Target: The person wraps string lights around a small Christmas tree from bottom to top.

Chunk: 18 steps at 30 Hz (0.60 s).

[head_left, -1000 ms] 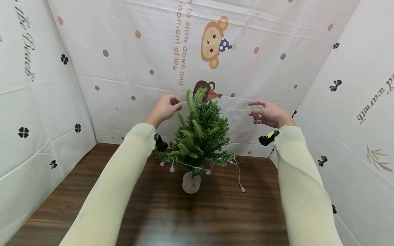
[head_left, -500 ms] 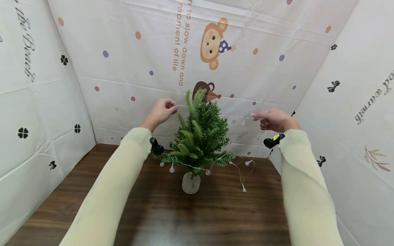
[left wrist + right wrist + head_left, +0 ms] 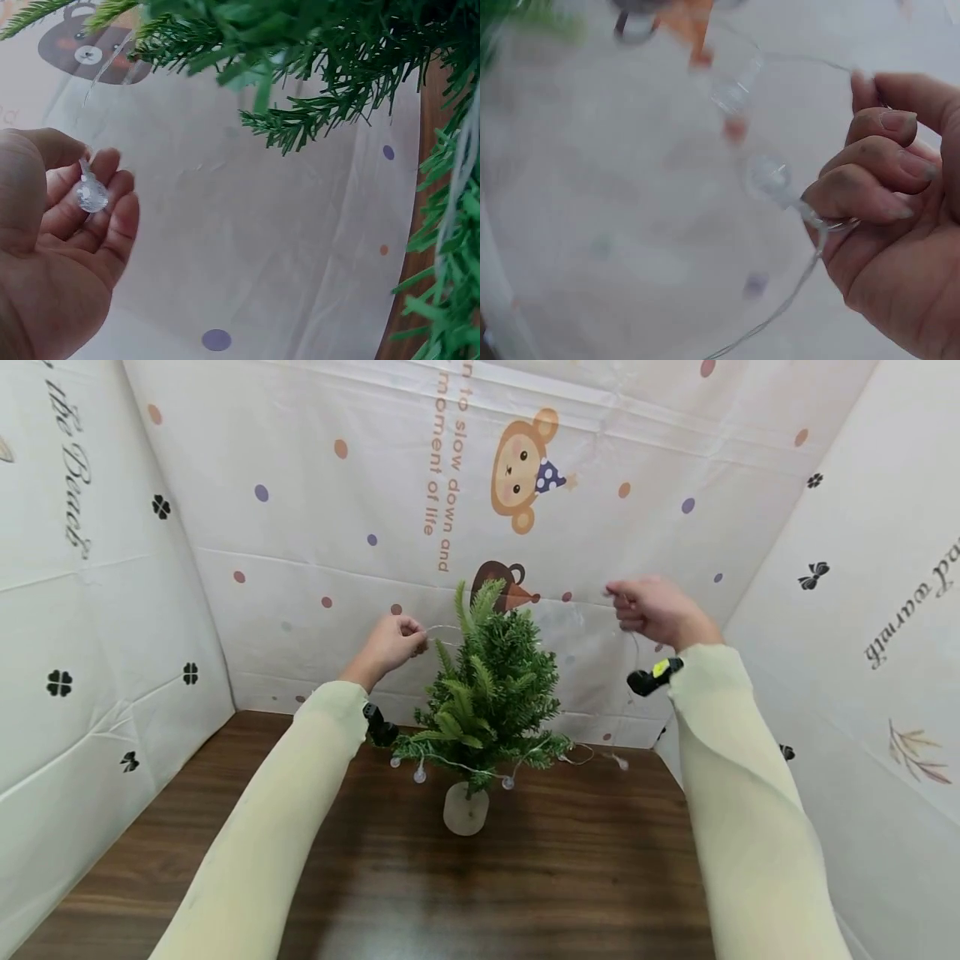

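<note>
Up has gone the right hand, higher than half a second ago, while the left hand sits slightly lower, as the head view shows. The bulb that hung at the tree's front right no longer shows there. Between the two hands stands a small green tree on a pale round base on the worktop. A string of lights drapes across its lower branches, and thin wire runs from the left grip to the upper branches, where foliage hides its course.

From the left wrist, the left grip is narrow: thumb and forefinger pinch the wire, and a clear bulb hangs just below the pinch, in front of the curled fingers. Branches sit above and to the right, apart from the hand.

From the right wrist, the right grip pinches a wire at the fingertips, with another strand looped under the other curled fingers. Blurred bulbs hang beside the hand, outside the pinch.
</note>
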Tool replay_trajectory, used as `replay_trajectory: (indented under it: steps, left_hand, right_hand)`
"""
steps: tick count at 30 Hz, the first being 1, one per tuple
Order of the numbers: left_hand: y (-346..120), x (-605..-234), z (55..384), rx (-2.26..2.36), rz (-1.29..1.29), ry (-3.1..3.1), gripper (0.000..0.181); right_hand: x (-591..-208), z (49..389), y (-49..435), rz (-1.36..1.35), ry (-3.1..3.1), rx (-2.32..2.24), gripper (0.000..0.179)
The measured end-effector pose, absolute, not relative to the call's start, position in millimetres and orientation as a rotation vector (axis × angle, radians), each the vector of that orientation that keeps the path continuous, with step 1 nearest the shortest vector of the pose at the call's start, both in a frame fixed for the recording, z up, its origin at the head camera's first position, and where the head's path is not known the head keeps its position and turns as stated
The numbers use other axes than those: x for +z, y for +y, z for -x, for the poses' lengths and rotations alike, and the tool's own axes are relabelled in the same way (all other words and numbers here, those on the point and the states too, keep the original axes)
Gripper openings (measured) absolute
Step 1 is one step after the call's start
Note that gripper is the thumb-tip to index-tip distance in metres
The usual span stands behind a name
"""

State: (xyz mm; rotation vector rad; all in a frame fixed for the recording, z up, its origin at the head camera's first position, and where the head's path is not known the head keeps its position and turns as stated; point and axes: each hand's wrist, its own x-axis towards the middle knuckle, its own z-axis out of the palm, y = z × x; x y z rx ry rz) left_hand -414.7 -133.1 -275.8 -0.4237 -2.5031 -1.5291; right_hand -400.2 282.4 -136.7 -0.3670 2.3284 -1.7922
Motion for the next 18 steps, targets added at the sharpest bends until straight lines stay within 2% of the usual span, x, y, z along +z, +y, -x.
replay_trajectory:
  steps: [9, 18]
  left_hand:
    - [-135, -286, 410, -1.609, 0.399, -2.605, 0.034]
    - [-128, -276, 412, -1.318, 0.497, -2.767, 0.029]
  right_hand:
    - [-66, 386, 184, 0.450, 2.327, -1.917, 0.017]
    - [-42, 378, 137, 0.306, 2.565, -1.771, 0.019]
